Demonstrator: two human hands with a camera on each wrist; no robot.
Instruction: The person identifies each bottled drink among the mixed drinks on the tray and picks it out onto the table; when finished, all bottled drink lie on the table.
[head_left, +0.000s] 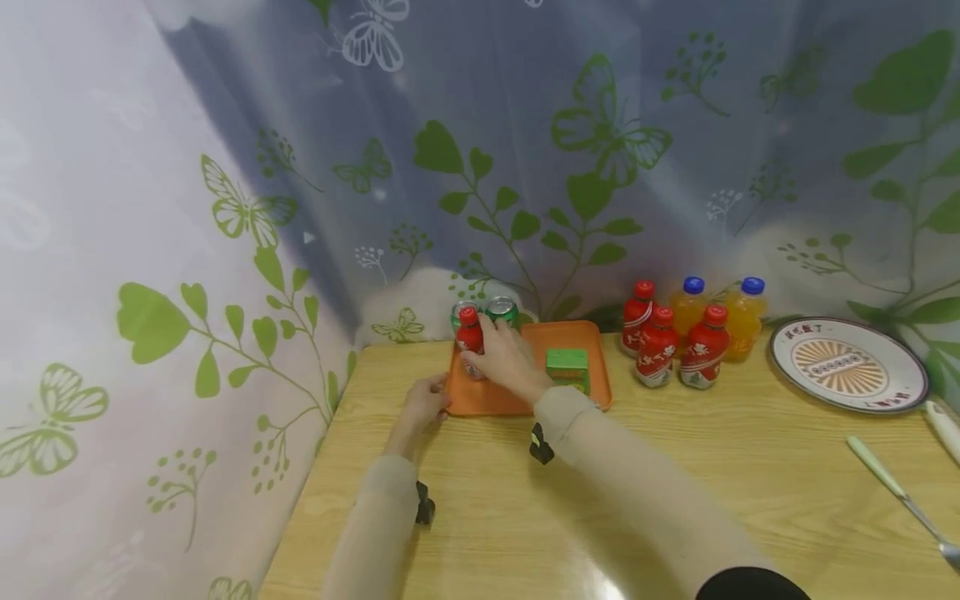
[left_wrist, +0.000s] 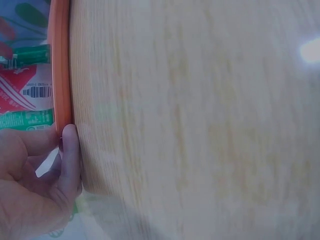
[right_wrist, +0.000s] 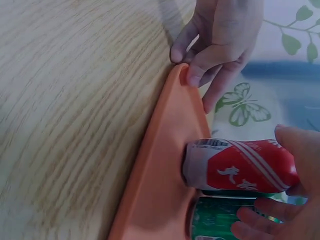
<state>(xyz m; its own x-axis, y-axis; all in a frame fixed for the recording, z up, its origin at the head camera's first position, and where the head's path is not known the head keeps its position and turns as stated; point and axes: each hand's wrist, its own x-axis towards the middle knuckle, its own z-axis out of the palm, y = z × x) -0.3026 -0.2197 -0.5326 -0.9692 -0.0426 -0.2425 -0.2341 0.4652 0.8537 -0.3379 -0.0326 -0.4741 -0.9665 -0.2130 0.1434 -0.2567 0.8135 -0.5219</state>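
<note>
An orange tray (head_left: pixel 495 405) lies on the wooden table. My left hand (head_left: pixel 425 400) pinches its near left corner, fingers (left_wrist: pixel 71 150) on the rim in the left wrist view. A red bottle (head_left: pixel 469 335) with a red cap stands upright at the tray's left side. My right hand (head_left: pixel 512 354) grips that bottle near its top, with the thumb on one side in the right wrist view. Close behind the bottle are two green cans (head_left: pixel 501 309), one of them (right_wrist: pixel 220 216) beside my right fingers. A green box (head_left: pixel 567 367) sits on the tray's right part.
Right of the tray stand several red bottles (head_left: pixel 655 354) and two orange drink bottles (head_left: pixel 746 321) with blue caps. A patterned plate (head_left: pixel 850 365) lies farther right, near a green-handled utensil (head_left: pixel 881 467). A patterned curtain (head_left: pixel 480 167) borders the table's back and left.
</note>
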